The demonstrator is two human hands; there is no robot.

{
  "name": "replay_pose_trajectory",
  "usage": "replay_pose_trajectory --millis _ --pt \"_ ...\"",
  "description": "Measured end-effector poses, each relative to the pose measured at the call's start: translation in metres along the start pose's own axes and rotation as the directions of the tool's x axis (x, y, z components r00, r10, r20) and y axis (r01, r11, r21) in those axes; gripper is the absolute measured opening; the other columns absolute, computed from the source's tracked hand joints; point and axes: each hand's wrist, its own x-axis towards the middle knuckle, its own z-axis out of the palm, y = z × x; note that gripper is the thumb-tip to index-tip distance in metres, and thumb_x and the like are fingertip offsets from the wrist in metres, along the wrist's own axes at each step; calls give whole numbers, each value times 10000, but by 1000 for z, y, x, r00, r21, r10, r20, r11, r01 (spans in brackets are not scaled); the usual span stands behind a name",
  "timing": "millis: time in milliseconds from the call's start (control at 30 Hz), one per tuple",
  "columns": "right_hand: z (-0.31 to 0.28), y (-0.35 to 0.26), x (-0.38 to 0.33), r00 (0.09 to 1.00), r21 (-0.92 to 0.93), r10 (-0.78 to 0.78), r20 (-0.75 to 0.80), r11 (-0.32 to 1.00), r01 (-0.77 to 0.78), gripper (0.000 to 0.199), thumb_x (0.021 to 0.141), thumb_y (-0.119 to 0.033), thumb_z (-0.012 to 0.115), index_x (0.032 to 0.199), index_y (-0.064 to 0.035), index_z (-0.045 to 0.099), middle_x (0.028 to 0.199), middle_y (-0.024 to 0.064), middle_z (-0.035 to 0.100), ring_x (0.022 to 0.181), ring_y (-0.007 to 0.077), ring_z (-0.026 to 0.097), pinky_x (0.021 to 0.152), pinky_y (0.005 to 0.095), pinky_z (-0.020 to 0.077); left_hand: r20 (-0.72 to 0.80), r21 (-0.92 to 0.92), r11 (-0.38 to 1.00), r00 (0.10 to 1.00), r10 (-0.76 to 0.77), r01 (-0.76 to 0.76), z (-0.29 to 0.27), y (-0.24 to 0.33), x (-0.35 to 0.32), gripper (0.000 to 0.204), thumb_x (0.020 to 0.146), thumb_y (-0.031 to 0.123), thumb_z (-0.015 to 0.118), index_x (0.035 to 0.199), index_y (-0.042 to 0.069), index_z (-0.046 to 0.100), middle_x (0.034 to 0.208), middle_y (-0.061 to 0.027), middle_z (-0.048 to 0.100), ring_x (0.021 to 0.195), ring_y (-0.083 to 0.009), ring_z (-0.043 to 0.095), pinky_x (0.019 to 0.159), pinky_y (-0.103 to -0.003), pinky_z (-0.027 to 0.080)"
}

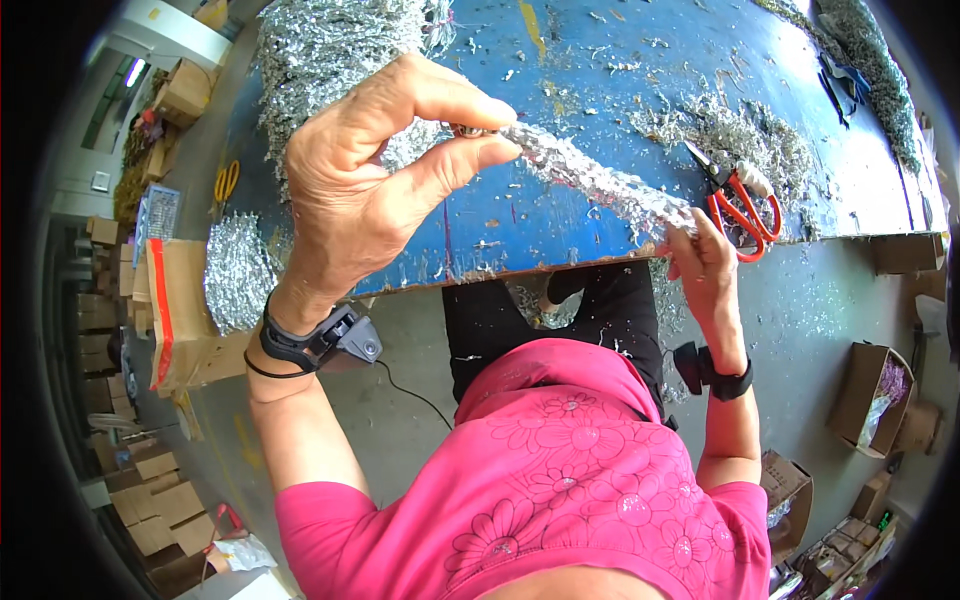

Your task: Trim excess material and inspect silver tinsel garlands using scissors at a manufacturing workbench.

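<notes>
Both closed, left hand [370,190] and right hand [705,262] pinch a silver tinsel strand [590,175] above red-handled scissors [738,200] and tinsel scraps [745,140].

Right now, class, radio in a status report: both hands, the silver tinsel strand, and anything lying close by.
Left hand pinching one end of the silver tinsel strand. Right hand gripping the other end, above the blue table edge. Red-handled scissors beside right hand.

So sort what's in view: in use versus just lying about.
In use: silver tinsel strand, pinched by the left hand and the right hand.

Lying about: red-handled scissors, yellow-handled scissors, tinsel heap, cardboard boxes, blue table.
</notes>
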Motion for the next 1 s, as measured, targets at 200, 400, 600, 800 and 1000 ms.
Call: replay_pose_trajectory --millis 200,400,600,800,1000 --pt "-40 -8 -10 852 333 64 520 903 -271 354 970 -256 570 1223 -8 583 915 88 670 782 135 642 705 270 512 -130 -158 980 982 -138 117 -5 1 0 190 762 -45 761 931 14 695 874 -40 692 820 -99 640 754 -243 513" --pt "20 -74 15 841 378 -496 217 837 396 1066 667 -457 837 1484 -25 306 1446 167 440 1388 271 358 1162 418 238 295 -39 991 949 -113 130 3 17 1 211 741 -62 751 929 3 682 879 -79 675 840 -162 634 764 -280 493" --pt "66 -73 37 668 435 -296 683 899 -47 435 905 -198 648 1297 -42 540 849 54 658 783 135 627 723 305 508 231 -72 968 948 -217 239 -6 -1 -18 230 738 -54 760 949 10 697 894 -87 687 848 -171 643 777 -287 503" --pt "9 -44 33 692 2 45 720 998 -67 432 934 -280 627 1294 -47 572 735 12 592 609 84 490 561 253 423 182 -205 844 867 -464 495 -14 -48 -102 192 760 -113 716 914 -2 689 935 -89 677 901 -175 633 791 -292 507" --pt "11 -15 34 800 24 -151 581 985 169 422 917 -285 645 1267 -53 595 802 39 584 673 132 523 624 275 433 79 -173 801 819 -569 573 23 -71 -147 125 804 -20 724 917 26 694 938 -60 720 885 -136 676 793 -274 531"
